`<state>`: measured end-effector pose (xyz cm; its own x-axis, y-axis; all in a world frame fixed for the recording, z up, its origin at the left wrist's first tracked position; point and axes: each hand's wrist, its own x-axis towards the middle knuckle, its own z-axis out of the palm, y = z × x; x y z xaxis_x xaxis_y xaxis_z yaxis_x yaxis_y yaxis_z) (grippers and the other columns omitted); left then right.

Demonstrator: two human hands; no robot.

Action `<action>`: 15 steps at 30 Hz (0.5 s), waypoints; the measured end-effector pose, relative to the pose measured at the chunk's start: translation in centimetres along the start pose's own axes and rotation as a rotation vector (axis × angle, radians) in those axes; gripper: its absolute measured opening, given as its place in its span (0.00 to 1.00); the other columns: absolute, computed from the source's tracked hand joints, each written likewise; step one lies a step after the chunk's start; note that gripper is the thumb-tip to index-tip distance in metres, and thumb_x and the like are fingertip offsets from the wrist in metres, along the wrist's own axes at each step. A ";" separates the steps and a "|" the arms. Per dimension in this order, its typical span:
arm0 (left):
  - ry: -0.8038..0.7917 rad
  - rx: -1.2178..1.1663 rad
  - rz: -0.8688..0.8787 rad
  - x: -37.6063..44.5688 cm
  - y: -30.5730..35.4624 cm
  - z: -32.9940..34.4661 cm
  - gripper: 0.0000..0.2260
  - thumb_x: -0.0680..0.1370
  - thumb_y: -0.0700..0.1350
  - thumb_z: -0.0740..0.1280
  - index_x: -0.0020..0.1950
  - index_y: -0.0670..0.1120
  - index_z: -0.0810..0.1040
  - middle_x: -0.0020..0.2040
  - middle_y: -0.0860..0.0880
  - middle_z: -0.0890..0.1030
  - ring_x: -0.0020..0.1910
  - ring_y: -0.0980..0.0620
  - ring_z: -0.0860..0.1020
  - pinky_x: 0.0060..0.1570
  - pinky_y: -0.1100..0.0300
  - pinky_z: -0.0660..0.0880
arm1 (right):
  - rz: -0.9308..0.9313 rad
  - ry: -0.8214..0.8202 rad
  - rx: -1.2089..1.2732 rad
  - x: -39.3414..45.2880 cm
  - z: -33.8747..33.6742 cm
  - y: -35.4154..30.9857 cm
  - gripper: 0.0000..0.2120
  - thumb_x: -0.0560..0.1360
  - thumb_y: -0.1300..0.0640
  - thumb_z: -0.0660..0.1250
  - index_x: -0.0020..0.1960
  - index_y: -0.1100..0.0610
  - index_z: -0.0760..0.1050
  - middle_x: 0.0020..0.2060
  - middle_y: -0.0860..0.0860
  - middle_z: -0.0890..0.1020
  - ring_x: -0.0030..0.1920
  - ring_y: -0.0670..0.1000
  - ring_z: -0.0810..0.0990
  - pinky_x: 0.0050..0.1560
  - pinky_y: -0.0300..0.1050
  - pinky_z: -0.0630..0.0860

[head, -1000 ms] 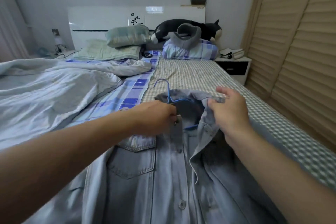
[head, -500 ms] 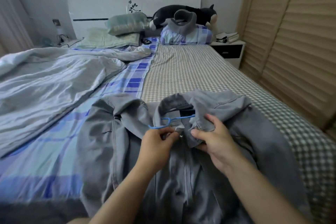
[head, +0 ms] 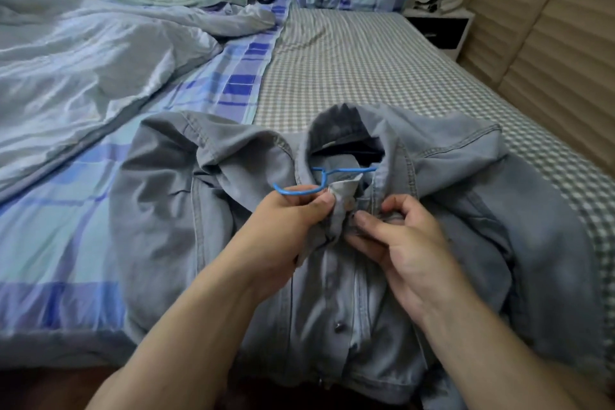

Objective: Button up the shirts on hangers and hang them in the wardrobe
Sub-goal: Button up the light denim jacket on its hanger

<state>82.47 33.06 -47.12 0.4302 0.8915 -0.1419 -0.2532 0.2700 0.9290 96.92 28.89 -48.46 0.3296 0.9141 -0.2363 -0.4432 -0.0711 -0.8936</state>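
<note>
So the faded grey-blue denim shirt (head: 332,276) is lying front-up on the bed (head: 349,70), lower middle of the frame, thin blue wire hanger (head: 319,180) in its collar. Left hand (head: 293,220) pinches the left placket, right hand (head: 399,243) pinches the right one.

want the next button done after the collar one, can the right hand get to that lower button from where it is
Probably yes. The lower button lies uncovered on the denim shirt placket, just below the right hand, with nothing over it. That hand, however, is pinching the placket by the collar and must let go first.
</note>
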 end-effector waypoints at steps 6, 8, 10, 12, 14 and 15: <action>-0.061 0.166 0.078 0.5 -0.2 -0.3 0.14 0.71 0.37 0.76 0.54 0.33 0.82 0.54 0.34 0.84 0.53 0.41 0.82 0.62 0.43 0.77 | -0.027 -0.014 0.026 -0.1 0.8 -0.2 0.15 0.73 0.74 0.69 0.47 0.57 0.68 0.40 0.62 0.80 0.38 0.54 0.84 0.40 0.46 0.84; -0.033 0.207 0.103 0.5 -0.2 -0.3 0.15 0.70 0.39 0.76 0.52 0.32 0.82 0.53 0.31 0.83 0.50 0.42 0.82 0.61 0.38 0.76 | -0.023 -0.017 0.019 -0.3 0.8 -0.1 0.15 0.73 0.73 0.71 0.47 0.58 0.68 0.39 0.61 0.79 0.38 0.55 0.83 0.42 0.47 0.85; -0.006 0.239 0.117 0.5 -0.3 -0.2 0.14 0.71 0.42 0.76 0.49 0.33 0.82 0.51 0.28 0.81 0.47 0.42 0.80 0.58 0.35 0.76 | -0.006 -0.031 0.009 -0.4 0.8 -0.1 0.16 0.72 0.72 0.72 0.48 0.58 0.68 0.40 0.63 0.79 0.41 0.57 0.83 0.46 0.51 0.85; 0.001 0.272 0.115 0.2 -0.3 -0.3 0.12 0.73 0.42 0.75 0.47 0.33 0.82 0.49 0.25 0.79 0.45 0.42 0.78 0.52 0.39 0.76 | 0.019 -0.039 -0.015 -0.5 0.7 -0.2 0.16 0.72 0.71 0.73 0.48 0.57 0.68 0.43 0.64 0.79 0.43 0.59 0.83 0.52 0.56 0.83; 0.023 0.283 0.108 0.0 -0.3 -0.3 0.07 0.75 0.38 0.75 0.45 0.34 0.82 0.49 0.25 0.79 0.44 0.43 0.77 0.52 0.44 0.73 | 0.041 -0.031 -0.071 -0.7 0.4 -0.3 0.15 0.73 0.70 0.73 0.49 0.57 0.70 0.43 0.63 0.81 0.42 0.56 0.84 0.50 0.55 0.84; 0.046 0.286 0.101 0.0 -0.3 -0.3 0.04 0.76 0.37 0.74 0.43 0.36 0.83 0.48 0.27 0.80 0.44 0.43 0.78 0.52 0.46 0.73 | 0.041 -0.017 -0.105 -0.7 0.2 -0.3 0.14 0.74 0.70 0.72 0.49 0.57 0.70 0.42 0.62 0.81 0.40 0.55 0.84 0.46 0.51 0.84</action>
<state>82.28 33.06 -47.54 0.3739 0.9259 -0.0528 -0.0360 0.0714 0.9968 96.66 28.32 -47.91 0.2984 0.9160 -0.2680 -0.3656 -0.1497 -0.9186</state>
